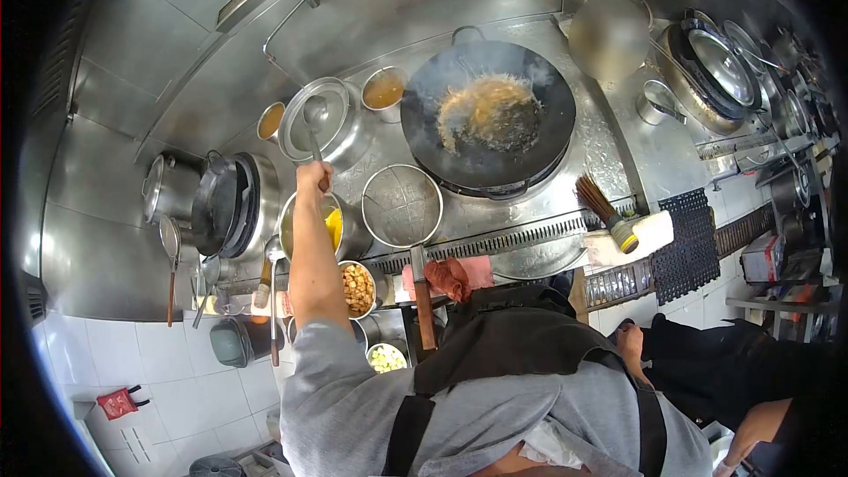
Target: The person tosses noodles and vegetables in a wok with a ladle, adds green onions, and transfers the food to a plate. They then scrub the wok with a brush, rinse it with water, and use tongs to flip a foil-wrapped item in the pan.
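wok [486, 115] is the biggest item, centre back on the burner, brown sauce bubbling in it with no tool in it; steel range [618, 150] around it is spattered. lidded steel pot [344, 137] sits left of the wok, mesh strainer [402, 206] in front of the wok, pot of yellow liquid [334, 228] just beside the strainer. left hand [314, 178] is stretched out above that yellow pot, fingers wrapped tight round the handle of the ladle [315, 110]; the ladle's bowl is on or just over the steel pot's lid, can't tell if touching. right hand [629, 343] hangs low at the apron's edge, finger state unreadable. risks: sauce in the wok could catch or spit while the ladle is off to the side; forearm crosses open containers, so a drip off the ladle could foul the yellow liquid; ladle bowl could knock the lid and slide it; a greasy handle plus a long reach could let the grip slip. counts: 1 wok, 1 ladle in hand, 1 lidded pot, 1 strainer, 2 small tubs of orange-brown liquid [383, 88] by the pot, 2 bowls of cut food [357, 289] at the front edge, 1 red cloth [450, 278], 1 bamboo brush [605, 212]
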Demonstrator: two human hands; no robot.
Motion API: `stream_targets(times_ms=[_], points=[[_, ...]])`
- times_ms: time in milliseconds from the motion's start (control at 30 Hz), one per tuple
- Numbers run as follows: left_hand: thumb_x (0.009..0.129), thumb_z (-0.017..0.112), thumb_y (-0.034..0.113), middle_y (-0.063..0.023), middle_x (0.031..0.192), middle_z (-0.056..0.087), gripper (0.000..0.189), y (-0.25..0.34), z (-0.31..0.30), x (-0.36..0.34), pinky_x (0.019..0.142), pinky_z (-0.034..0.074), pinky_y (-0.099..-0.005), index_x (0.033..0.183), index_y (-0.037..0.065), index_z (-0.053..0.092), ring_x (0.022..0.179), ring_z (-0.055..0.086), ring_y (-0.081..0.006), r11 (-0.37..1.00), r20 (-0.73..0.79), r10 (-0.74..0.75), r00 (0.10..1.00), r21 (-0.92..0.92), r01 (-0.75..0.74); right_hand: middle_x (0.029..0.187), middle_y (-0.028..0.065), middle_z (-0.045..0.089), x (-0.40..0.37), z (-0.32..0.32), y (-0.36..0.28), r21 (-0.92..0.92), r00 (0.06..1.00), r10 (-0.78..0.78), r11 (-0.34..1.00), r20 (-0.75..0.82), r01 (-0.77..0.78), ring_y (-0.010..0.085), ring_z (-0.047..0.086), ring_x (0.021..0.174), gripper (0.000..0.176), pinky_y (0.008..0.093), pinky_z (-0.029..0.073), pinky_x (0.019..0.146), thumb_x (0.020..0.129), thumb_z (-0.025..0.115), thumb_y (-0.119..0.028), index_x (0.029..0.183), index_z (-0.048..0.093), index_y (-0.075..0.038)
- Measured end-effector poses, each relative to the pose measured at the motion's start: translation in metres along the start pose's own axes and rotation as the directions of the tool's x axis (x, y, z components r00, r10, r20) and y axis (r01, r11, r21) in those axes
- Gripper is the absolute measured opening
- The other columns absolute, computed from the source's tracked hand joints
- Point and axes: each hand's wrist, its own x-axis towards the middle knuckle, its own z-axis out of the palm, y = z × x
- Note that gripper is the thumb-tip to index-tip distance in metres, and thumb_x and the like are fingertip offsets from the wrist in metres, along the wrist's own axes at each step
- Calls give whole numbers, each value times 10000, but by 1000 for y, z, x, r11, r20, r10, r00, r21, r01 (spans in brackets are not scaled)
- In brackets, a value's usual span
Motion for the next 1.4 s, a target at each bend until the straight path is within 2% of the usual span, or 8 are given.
stream_targets(times_ms=[100,300,333,467,567,1100,1233,1400], points=[[683,536,10,-47,523,479,62,8,9,0,359,291,-270,643,58,528,409,406,-158,517,221,-24,975,-832,201,881,220,653,28,16,21,100,986,148,983,75,-155,361,640,836,251,416,509,787,703,607,-131,911,681,-12],[777,543,37,57,536,355,238,2,-29,-24,375,270,-164,612,139,404,414,313,-43,121,311,346,885,-951,286,900,218,639,4,-18,-12,-157,1000,0,988,-28,-4,372,616,896,198,433,488,827,732,606,-164,857,673,-27],[801,534,51,60,525,324,273,48,-20,-81,369,274,-173,610,156,369,398,305,-40,318,-40,-15,999,-947,-33,937,209,642,9,-17,-14,-184,986,150,974,67,-136,368,612,927,205,436,483,849,750,586,-157,896,673,-43],[831,568,49,49,566,376,186,2,-47,-29,365,269,-162,922,-112,557,431,307,-32,42,295,332,896,-953,299,1022,201,637,10,-16,-14,-134,990,130,983,48,-123,353,607,979,290,427,484,875,770,577,-223,1000,665,-70],[872,516,57,7,738,398,369,-3,-57,-29,386,258,-165,1117,-200,416,513,307,-22,146,385,608,694,-914,379,1047,201,633,31,-4,-3,-149,985,160,978,68,-149,343,609,984,316,425,485,880,769,569,-221,1033,651,-67],[816,474,77,-59,700,450,385,125,25,-183,336,348,-207,1080,-199,425,427,416,-96,182,638,529,560,-729,659,670,166,656,78,-25,5,-26,996,-80,997,-30,79,277,652,566,270,373,535,655,770,604,-138,1002,667,-16],[795,497,73,-67,693,467,359,140,70,-200,332,346,-204,1053,-172,451,420,410,-99,220,694,473,543,-689,690,870,242,647,93,-66,-27,153,1000,-30,988,-4,30,368,633,874,277,420,487,831,773,586,-158,996,669,-18],[708,580,83,-87,641,530,371,156,105,-242,326,356,-239,1017,-104,495,387,445,-137,789,512,237,826,-597,144,887,184,648,91,-124,-101,245,881,-368,862,-298,444,349,624,804,271,408,493,758,773,616,-104,1029,646,-19]])
